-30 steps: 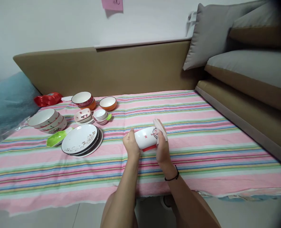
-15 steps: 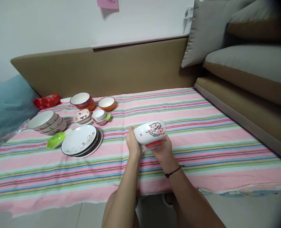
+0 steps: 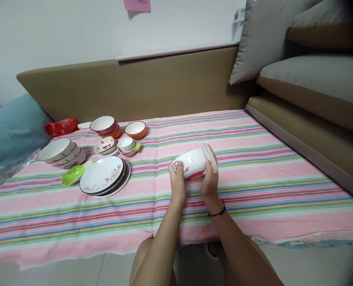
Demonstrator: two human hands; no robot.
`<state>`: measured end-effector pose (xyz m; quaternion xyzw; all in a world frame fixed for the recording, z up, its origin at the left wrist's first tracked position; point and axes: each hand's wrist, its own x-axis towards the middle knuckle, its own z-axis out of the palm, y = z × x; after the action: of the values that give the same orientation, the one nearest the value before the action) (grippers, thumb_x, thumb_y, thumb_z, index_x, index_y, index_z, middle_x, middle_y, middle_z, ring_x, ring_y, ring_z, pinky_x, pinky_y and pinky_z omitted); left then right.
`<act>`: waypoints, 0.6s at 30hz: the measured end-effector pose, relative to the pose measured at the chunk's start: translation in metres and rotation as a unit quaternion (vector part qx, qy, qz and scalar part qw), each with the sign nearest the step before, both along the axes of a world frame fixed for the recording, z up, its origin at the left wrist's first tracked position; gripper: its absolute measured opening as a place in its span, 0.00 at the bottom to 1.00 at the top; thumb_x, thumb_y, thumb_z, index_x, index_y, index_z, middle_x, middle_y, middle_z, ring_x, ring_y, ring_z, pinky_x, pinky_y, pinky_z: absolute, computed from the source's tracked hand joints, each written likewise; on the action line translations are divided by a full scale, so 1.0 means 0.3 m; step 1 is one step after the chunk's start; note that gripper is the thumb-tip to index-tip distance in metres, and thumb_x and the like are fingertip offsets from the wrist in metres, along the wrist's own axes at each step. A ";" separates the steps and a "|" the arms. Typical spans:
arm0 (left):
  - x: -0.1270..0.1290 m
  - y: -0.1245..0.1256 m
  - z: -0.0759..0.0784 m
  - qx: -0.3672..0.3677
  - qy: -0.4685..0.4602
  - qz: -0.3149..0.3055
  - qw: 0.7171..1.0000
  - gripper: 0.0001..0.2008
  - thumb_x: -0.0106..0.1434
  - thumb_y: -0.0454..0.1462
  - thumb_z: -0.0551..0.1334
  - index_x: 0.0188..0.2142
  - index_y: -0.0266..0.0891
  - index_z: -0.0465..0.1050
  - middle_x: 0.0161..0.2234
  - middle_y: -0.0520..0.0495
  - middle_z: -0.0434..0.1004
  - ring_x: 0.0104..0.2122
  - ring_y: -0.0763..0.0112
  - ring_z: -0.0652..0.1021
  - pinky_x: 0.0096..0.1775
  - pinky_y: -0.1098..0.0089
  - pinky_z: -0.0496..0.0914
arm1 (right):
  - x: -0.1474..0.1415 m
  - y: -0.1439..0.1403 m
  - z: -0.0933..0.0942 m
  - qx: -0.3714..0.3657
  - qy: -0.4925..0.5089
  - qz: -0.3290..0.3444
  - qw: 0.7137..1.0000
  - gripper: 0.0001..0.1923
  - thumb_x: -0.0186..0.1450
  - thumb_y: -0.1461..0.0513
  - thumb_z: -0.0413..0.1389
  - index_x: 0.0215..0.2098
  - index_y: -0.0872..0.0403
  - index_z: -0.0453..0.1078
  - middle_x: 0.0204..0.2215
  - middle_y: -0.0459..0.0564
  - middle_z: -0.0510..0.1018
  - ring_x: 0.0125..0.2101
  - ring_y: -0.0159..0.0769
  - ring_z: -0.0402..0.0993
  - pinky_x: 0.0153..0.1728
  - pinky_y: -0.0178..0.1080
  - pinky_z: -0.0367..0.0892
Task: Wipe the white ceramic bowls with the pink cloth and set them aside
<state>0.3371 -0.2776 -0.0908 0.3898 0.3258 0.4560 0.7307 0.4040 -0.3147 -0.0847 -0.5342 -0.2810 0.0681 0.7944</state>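
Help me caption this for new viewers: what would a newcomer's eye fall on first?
The white bowl near the middle, gripped in the left hand while the right hand holds a white cloth against it, stands out first. Next come the shiny red bundle at the back left of the striped cloth and the green dish just left of the stacked plates.
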 end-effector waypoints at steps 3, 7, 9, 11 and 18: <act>0.004 0.005 0.001 0.003 -0.034 0.002 0.999 0.24 0.58 0.54 0.60 0.48 0.42 0.64 0.42 0.47 0.73 0.38 0.69 0.77 0.39 0.68 0.72 | -0.019 -0.038 0.038 -0.056 -0.241 0.008 0.969 0.24 0.64 0.54 0.47 0.58 0.45 0.64 0.62 0.43 0.62 0.65 0.43 0.46 0.65 0.54 0.38; 0.007 0.012 0.001 0.022 -0.034 0.020 0.999 0.24 0.57 0.53 0.62 0.46 0.41 0.65 0.40 0.48 0.73 0.37 0.70 0.76 0.40 0.70 0.71 | -0.013 -0.028 0.034 -0.032 -0.121 0.021 0.992 0.24 0.66 0.53 0.45 0.59 0.47 0.62 0.62 0.46 0.61 0.64 0.44 0.50 0.64 0.54 0.45; 0.007 0.016 0.003 0.010 -0.052 0.010 0.999 0.26 0.57 0.55 0.60 0.48 0.41 0.66 0.42 0.46 0.74 0.39 0.68 0.76 0.41 0.68 0.71 | -0.006 -0.009 0.025 0.012 0.066 0.057 0.996 0.25 0.66 0.52 0.43 0.59 0.50 0.61 0.58 0.49 0.66 0.59 0.43 0.60 0.59 0.52 0.56; 0.002 0.020 0.008 0.005 -0.071 -0.009 0.997 0.30 0.56 0.57 0.59 0.51 0.42 0.65 0.46 0.44 0.73 0.42 0.64 0.76 0.41 0.67 0.72 | 0.000 0.001 0.020 0.051 0.238 0.106 0.964 0.26 0.66 0.51 0.43 0.58 0.51 0.62 0.52 0.51 0.73 0.54 0.43 0.68 0.54 0.51 0.64; -0.041 0.065 0.010 0.106 0.003 -0.090 0.990 0.44 0.51 0.55 0.66 0.63 0.50 0.51 0.61 0.40 0.60 0.56 0.57 0.68 0.50 0.65 0.67 | 0.031 -0.019 0.022 0.092 0.415 0.174 0.888 0.25 0.65 0.51 0.43 0.55 0.51 0.64 0.44 0.51 0.78 0.45 0.46 0.74 0.45 0.54 0.70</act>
<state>0.3250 -0.2579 -0.0879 0.4945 0.2414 0.4193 0.7220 0.4133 -0.3203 -0.0781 -0.3242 -0.0192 0.3940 0.8598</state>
